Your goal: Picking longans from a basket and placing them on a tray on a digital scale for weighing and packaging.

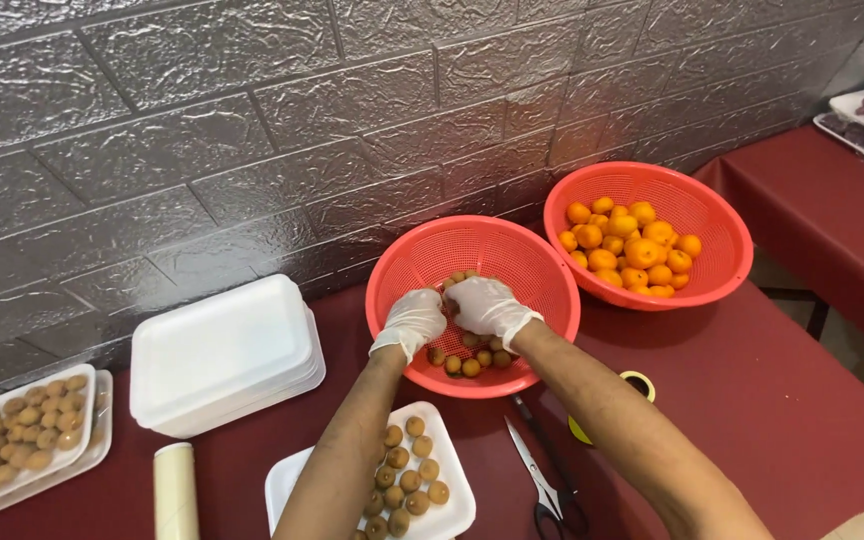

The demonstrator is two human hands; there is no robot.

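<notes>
Both gloved hands are down inside the red perforated plastic basket point(472, 262) of small brown round fruits point(472, 358). The left hand point(410, 320) and right hand point(487, 308) are cupped together over the pile, apparently gathering fruit, though what either palm encloses is hidden. Just in front of the basket lies a white foam tray point(452, 510), partly filled with the same fruit. Scissors point(547, 480) lie right of that tray. A heaped scoop could probably spill over the basket's rim and roll off the dark red tablecloth point(752, 400), since the round fruits roll freely.
</notes>
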